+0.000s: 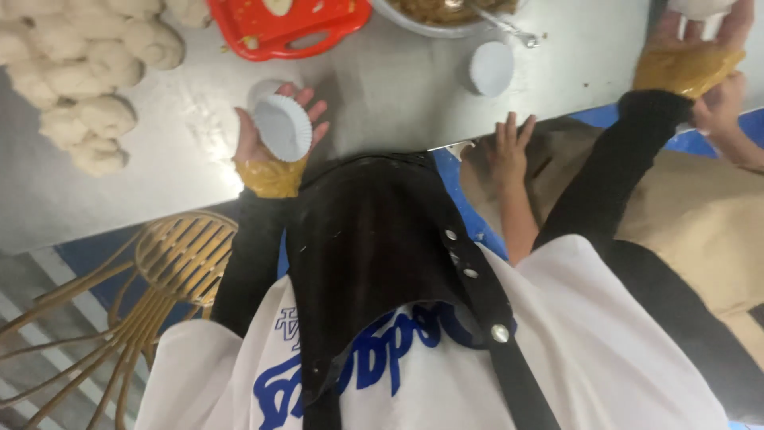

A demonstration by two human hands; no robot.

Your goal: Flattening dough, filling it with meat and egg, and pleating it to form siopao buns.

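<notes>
- Steel worktop (382, 87), dusted with flour.
- Dough balls (79, 72) heaped at its left end.
- Red tray (290, 28) and filling bowl (422, 24) along the far edge.
- White paper cup (491, 68) upside down.

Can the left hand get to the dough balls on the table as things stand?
Probably yes: left hand holds a white paper cup, and bare steel table separates it from the dough balls.
</notes>
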